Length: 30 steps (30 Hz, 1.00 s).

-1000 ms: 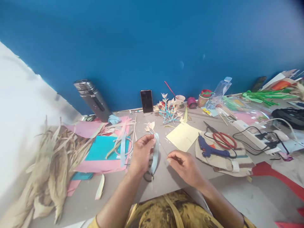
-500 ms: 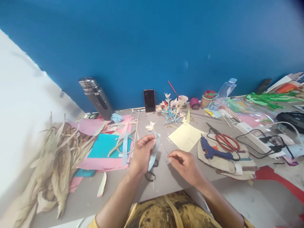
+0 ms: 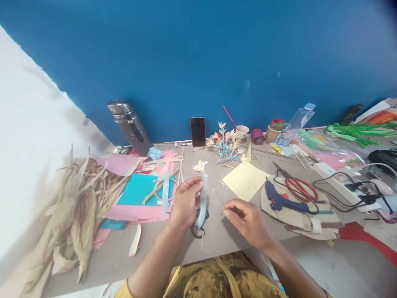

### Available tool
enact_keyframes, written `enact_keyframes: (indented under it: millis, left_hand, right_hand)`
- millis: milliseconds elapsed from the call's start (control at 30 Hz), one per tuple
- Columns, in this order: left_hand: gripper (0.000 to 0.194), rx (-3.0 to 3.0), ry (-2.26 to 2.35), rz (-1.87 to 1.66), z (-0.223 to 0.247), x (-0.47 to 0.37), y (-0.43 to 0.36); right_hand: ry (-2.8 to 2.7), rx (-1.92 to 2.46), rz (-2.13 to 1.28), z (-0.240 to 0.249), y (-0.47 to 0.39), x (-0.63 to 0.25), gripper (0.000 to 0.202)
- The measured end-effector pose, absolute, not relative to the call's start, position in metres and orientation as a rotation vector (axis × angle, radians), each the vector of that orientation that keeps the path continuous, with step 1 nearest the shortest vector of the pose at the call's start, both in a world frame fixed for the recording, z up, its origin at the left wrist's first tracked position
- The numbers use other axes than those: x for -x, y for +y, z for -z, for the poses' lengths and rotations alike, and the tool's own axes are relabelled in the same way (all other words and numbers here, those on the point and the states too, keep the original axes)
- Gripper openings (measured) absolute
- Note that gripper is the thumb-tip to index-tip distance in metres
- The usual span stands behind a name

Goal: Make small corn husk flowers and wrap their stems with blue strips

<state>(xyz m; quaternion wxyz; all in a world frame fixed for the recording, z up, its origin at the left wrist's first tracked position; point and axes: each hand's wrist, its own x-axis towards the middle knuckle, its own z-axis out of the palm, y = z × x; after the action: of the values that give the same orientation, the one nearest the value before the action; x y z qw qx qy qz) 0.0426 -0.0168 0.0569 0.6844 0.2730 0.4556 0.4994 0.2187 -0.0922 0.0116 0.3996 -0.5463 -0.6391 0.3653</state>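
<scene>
A small cream flower (image 3: 201, 166) stands above the fingertips of my left hand (image 3: 185, 199), which pinches it just below the petals. In the same pinch is a pale blue paper strip (image 3: 203, 203), hanging down from under the flower. My right hand (image 3: 248, 221) has thumb and fingers closed on the lower end of a thin wire stem (image 3: 221, 200), which slants up toward the flower. Beneath the strip lie the dark handles of scissors (image 3: 198, 231), partly covered. Behind my hands, a bunch of similar flowers on blue-wrapped stems (image 3: 226, 145) rests on the table.
Dried husks (image 3: 66, 215) and coloured paper (image 3: 139, 189) lie at left, with a flask (image 3: 132, 128) behind. A phone (image 3: 197, 131) leans on the wall. Yellow paper (image 3: 244, 181), a glue gun (image 3: 283, 200), red-handled scissors (image 3: 300, 188) and a power strip (image 3: 341, 186) are to the right.
The blue strip has swung round and now hangs with its broad face showing. My right hand still holds the wire end. The whole view has shifted slightly.
</scene>
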Motion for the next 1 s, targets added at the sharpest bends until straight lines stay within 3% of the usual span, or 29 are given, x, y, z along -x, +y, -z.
enact_keyframes:
  millis: [1000]
  left_hand:
    - [0.021, -0.66, 0.956, -1.151, -0.0522, -0.0381, -0.0178]
  right_hand:
    - [-1.65, 1.43, -0.926, -0.004, -0.0903, -0.213, 0.018]
